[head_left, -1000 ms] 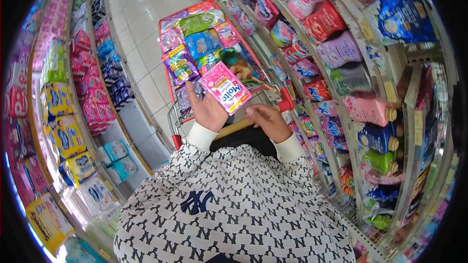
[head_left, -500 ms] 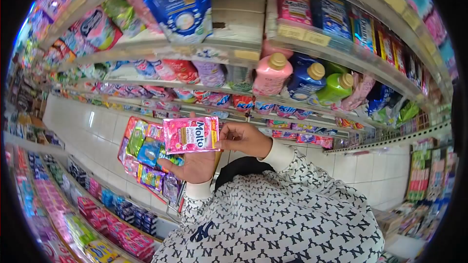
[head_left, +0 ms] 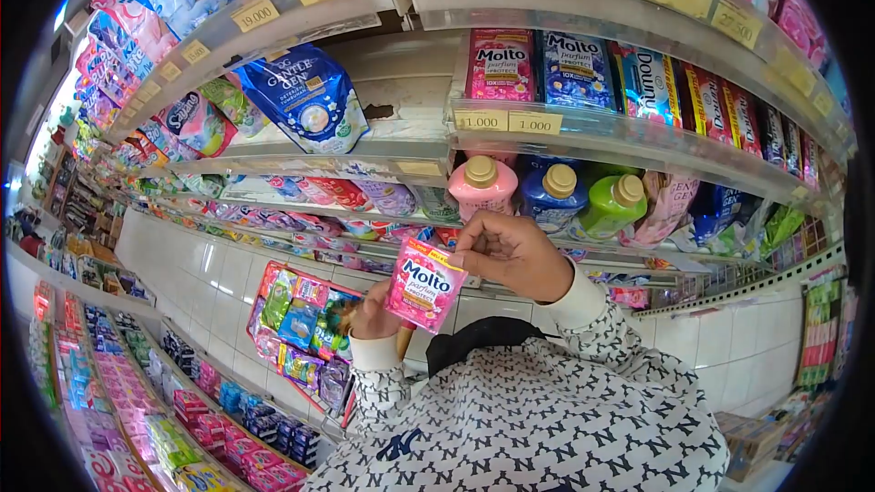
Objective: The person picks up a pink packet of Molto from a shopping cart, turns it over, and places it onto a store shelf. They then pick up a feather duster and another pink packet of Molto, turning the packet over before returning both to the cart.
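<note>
A pink Molto sachet (head_left: 426, 285) hangs upright with its label facing me, between my two hands. My right hand (head_left: 512, 255) pinches its yellow-striped top right corner. My left hand (head_left: 372, 312) is at the sachet's left side, its fingers curled and partly behind it; whether they grip it I cannot tell. Behind and above the hands, pink (head_left: 483, 186), blue (head_left: 552, 193) and green (head_left: 614, 204) bottles with gold caps stand on a shelf. Higher up, pink Molto sachets (head_left: 500, 66) sit beside blue Molto sachets (head_left: 578, 71).
A red-rimmed cart (head_left: 258, 319) full of colourful packets stands at the lower left, next to my left hand. A blue pouch (head_left: 305, 100) leans on the upper shelf. Low shelves with boxes (head_left: 239, 445) run along the left, across the tiled floor (head_left: 200, 264).
The view has tilted up toward the shelves. The sachet has turned from sideways to upright, and my left palm is no longer spread open beneath it.
</note>
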Tool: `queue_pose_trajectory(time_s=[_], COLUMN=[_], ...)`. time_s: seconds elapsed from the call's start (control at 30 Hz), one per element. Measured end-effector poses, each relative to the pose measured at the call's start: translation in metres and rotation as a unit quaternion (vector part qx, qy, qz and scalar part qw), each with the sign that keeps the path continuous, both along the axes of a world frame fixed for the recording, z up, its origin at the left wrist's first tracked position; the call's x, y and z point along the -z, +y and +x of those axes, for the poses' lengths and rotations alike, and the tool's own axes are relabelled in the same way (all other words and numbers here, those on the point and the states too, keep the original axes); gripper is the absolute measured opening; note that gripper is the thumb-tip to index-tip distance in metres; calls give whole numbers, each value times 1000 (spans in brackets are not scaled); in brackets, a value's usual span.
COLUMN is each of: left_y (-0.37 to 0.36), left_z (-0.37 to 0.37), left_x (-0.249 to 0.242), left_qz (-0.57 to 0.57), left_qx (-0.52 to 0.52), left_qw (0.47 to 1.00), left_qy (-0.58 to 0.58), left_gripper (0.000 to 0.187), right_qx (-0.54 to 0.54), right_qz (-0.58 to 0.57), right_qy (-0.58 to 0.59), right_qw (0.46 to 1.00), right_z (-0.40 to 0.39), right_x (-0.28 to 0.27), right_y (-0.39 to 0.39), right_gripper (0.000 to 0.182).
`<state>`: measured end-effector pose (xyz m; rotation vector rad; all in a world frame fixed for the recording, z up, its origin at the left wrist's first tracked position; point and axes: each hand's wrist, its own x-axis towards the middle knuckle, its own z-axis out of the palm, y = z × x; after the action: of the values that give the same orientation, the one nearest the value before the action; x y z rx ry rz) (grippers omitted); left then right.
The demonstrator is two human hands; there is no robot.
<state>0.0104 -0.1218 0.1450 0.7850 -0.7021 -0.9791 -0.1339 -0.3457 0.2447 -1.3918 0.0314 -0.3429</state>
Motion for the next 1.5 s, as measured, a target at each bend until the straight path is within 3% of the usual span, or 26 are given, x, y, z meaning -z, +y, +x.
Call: queue_pose_trajectory(time_s=[0.07,0.1,0.23,0.47,0.6,0.7,0.73,0.77,0.87,0.97,1.17,1.5], left_y=[-6,-18,-55,-98,-115,-125,-127,-120,-132,-170,-227,-257], left_z=[3,4,6,24,22,23,23,31,87,89,89,86], left_x=[0,-17,-76,-120,-150,-160,-162,-169,-155,-176,-192,-190], left_qz=[-43,6,189,141,143,132,129,197,124,76,79,25], left_qx=[16,16,48,95,108,45,24,-4,-158,-228,-153,-242], left_qw=[999,1000,968,942,886,884,883,891,924,949,959,935], left_qy=[7,-9,-156,-288,-427,-446,-451,-410,-327,-204,-224,-259], left_gripper=[74,57,32,32,30,25,24,16,13,14,24,31], right_qx=[28,46,123,176,204,228,232,234,206,158,32,-34], right_qz=[-71,-106,-153,-122,-169,-84,-75,-64,-46,-92,-137,-166], right_qy=[-12,-21,-49,-82,-91,-167,-166,-165,-97,4,83,136], right_qw=[997,993,979,973,960,956,955,956,973,983,987,976], right_z=[-9,-10,-22,-34,-37,-37,-39,-39,-48,-57,-66,-82], right_x=[-5,-7,-12,-21,-26,-29,-25,-19,8,48,104,129], right_y=[-6,-10,-20,-40,-47,-47,-46,-43,-37,-25,12,18], right_gripper=[11,11,12,13,14,14,13,13,14,16,20,31])
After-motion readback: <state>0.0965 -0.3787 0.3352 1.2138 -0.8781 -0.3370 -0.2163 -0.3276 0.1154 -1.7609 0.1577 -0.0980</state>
